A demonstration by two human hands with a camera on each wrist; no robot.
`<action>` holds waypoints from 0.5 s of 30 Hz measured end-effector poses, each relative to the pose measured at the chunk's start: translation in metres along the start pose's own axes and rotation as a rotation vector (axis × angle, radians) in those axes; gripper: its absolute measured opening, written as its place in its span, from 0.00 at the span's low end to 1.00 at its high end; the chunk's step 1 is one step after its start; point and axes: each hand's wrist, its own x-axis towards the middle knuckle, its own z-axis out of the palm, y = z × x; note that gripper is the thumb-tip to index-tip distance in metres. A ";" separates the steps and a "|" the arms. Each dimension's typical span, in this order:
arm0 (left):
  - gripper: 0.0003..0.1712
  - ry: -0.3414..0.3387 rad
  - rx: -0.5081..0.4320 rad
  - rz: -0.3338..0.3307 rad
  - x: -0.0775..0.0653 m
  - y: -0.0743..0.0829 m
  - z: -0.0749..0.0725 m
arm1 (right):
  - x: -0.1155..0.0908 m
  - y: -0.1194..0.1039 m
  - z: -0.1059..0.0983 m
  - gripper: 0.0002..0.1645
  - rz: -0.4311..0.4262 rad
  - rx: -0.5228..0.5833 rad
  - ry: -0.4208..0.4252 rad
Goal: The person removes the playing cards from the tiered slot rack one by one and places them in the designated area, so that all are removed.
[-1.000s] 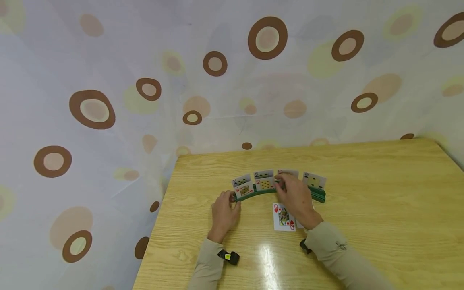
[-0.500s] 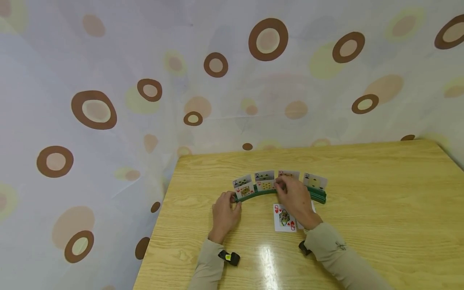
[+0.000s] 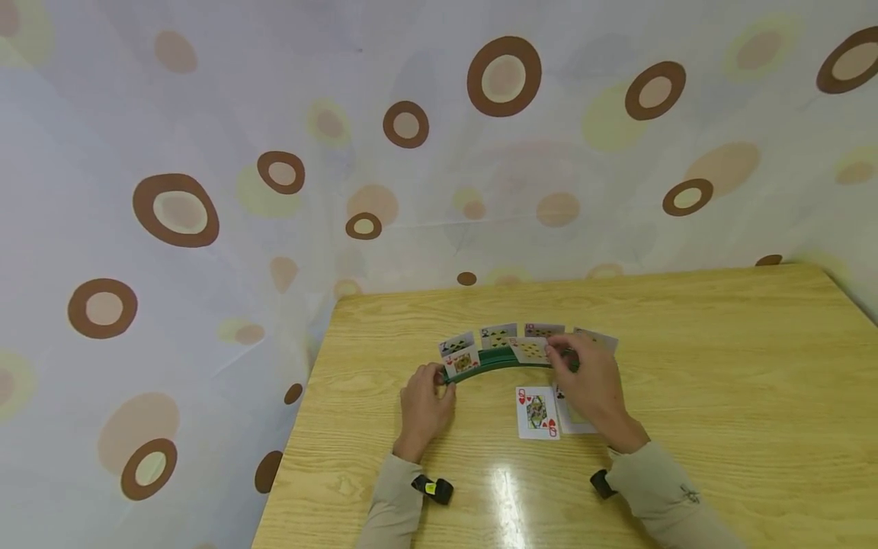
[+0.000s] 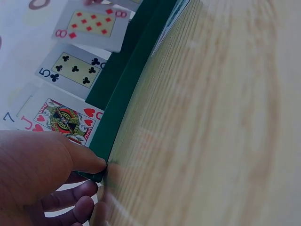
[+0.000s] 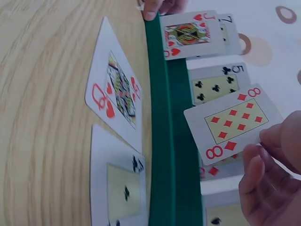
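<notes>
A curved green card holder (image 3: 490,367) stands on the table. My left hand (image 3: 427,408) grips its left end, thumb on the front edge. Between thumb and fingertips my right hand (image 3: 593,385) pinches the eight of diamonds (image 5: 235,123), which is tilted in front of the holder's middle. A jack of hearts (image 5: 188,35) stands at the left with a black seven (image 5: 228,35) behind it. The five of clubs (image 4: 70,70) comes beside them. A red ten (image 3: 544,329) is partly behind the eight, and the rightmost card (image 3: 602,338) is mostly covered by my right hand.
On the wooden table (image 3: 384,335), a queen of hearts (image 3: 537,412) lies face up before the holder. A clubs card (image 5: 120,183) lies beside it, partly under my right hand in the head view. A patterned cloth (image 3: 439,175) hangs behind.
My right hand has drawn the eight of diamonds out from in front of the five of clubs and moved it to the right. The left hand keeps its place on the holder.
</notes>
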 end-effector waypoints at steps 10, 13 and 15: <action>0.14 -0.008 -0.009 -0.010 0.000 0.001 -0.002 | -0.013 0.006 -0.029 0.09 -0.013 -0.012 0.009; 0.14 -0.011 -0.012 -0.016 0.000 0.003 -0.002 | -0.017 0.008 -0.034 0.09 -0.011 -0.029 0.023; 0.14 -0.008 -0.008 -0.013 0.000 0.003 -0.002 | -0.020 0.011 -0.037 0.09 -0.010 -0.033 0.033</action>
